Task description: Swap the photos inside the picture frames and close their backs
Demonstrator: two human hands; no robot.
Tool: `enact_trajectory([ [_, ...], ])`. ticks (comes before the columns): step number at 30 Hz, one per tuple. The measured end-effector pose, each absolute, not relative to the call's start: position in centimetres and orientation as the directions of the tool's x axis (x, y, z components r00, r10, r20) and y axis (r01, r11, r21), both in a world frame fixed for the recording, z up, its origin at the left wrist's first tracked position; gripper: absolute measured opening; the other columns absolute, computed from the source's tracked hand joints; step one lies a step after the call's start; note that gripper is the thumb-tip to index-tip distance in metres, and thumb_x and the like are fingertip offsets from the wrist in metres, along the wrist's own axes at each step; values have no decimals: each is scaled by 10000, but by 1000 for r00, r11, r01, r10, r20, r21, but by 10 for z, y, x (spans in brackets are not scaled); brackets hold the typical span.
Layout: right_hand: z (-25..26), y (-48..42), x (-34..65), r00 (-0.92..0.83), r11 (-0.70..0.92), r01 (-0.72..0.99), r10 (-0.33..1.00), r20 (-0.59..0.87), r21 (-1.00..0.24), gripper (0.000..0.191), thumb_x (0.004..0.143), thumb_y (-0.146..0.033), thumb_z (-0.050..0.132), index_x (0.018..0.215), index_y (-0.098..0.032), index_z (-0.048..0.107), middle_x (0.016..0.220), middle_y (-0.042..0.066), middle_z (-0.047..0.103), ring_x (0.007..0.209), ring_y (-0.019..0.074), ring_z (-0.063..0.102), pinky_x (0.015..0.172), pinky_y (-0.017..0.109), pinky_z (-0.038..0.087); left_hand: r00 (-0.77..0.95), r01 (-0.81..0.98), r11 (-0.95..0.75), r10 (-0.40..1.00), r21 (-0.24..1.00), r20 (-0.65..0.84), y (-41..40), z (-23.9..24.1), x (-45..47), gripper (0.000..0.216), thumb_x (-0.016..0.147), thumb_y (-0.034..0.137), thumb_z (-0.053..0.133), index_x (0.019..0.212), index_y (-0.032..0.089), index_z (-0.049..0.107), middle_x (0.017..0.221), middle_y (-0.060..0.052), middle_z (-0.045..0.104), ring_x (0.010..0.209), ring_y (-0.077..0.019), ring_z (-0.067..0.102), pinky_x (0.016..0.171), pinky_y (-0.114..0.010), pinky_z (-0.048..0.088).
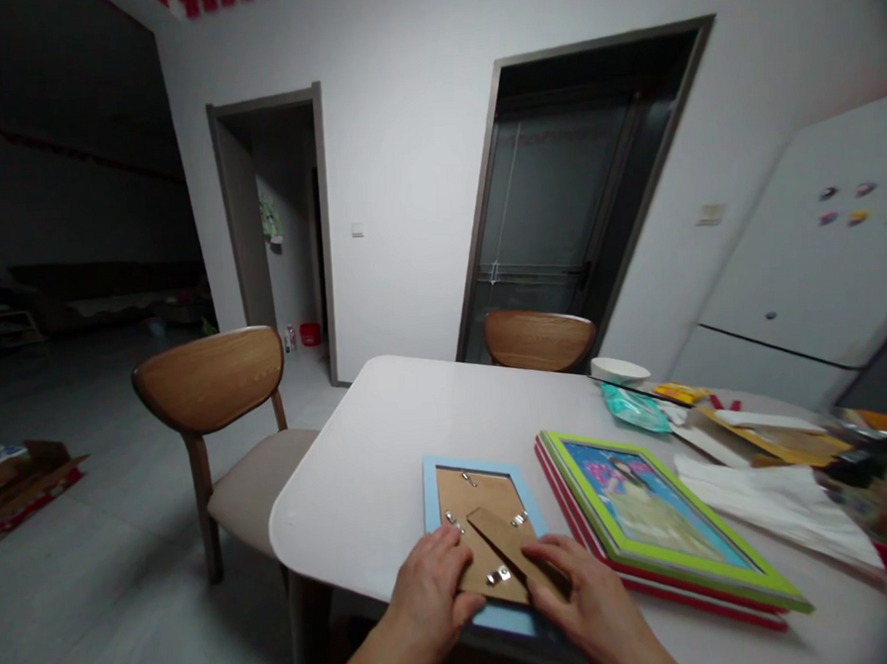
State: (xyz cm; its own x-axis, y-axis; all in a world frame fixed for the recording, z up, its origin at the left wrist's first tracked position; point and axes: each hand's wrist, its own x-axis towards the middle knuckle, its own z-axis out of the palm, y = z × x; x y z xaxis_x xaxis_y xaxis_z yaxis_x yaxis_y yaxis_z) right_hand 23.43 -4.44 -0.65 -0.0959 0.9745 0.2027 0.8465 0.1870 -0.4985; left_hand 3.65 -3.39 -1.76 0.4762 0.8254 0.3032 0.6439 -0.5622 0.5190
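Note:
A light blue picture frame (432, 491) lies face down at the near edge of the table, showing its brown backing board (488, 490). Small metal clips sit around the board, and a brown stand flap (497, 533) runs diagonally across it. My left hand (428, 600) grips the frame's left side, with fingertips and thumb on the board. On the other side, my right hand (588, 602) closes over the lower right part, fingers against the flap's lower end. Just to the right lies a stack of frames, a green picture frame (713, 571) on top and red ones (563, 494) below.
On the white table (447, 391), a white bowl (620, 370), a teal packet (636, 407), white paper (779, 498) and mixed clutter lie to the right. Wooden chairs stand at the left (212, 379) and far side (539, 339). An open cardboard box (42, 482) rests on the floor.

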Motion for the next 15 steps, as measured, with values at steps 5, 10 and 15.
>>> enact_trajectory([
  [5,-25,-36,232,-122,213,899,961,249,-384,340,670,-260,458,955,-165,616,1030,107,562,980,213,497,888,311,359,517,695,-556,827,456,220,-34,-12,33,254,714,303,588,939,190,559,1150,-69,524,1119,-224,412,961,-402,278],
  [10,-24,-37,228,-203,281,915,941,272,-290,301,722,-280,443,958,-214,616,1029,89,563,965,228,472,852,346,359,529,692,-560,823,456,207,-38,-19,29,481,654,410,627,1056,186,488,1254,-95,430,1187,-244,320,981,-446,212],
  [15,-8,-23,226,-219,277,921,949,225,-274,302,779,-281,373,984,-221,587,1012,70,540,926,192,463,814,290,353,523,667,-561,821,491,228,-39,-26,27,306,656,322,632,920,206,530,1231,-61,463,1166,-205,360,993,-447,185],
])
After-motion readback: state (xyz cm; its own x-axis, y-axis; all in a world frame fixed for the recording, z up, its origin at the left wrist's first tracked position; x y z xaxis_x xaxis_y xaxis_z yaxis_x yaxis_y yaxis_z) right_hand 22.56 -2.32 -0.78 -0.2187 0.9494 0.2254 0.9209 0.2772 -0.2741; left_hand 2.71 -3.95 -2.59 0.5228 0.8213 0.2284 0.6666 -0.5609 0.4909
